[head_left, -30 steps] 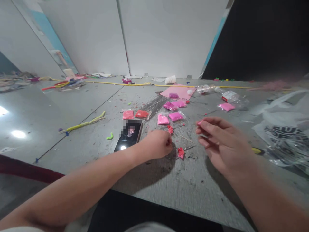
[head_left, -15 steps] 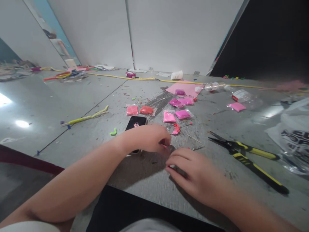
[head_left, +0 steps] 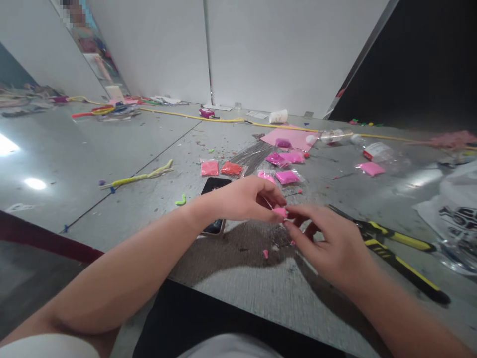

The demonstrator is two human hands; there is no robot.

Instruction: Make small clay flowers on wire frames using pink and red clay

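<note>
Since the last frame, right hand (head_left: 330, 238) has shifted right and up; left hand (head_left: 248, 199) also right, slightly up. They meet at frame centre over the grey table (head_left: 298, 308). Pliers (head_left: 400, 268) lie lower right, phone (head_left: 210, 185) partly under the left wrist. Coral packet (head_left: 209, 168) and magenta packet (head_left: 286, 177) near centre look full. Pink lump (head_left: 280, 213) at centre: left thumb and fingers pinch it, right fingertips narrow on its right edge. Reads as mid-shaping, unfinished. Loose pink bit (head_left: 265, 254) below, not joined to the lump.
</note>
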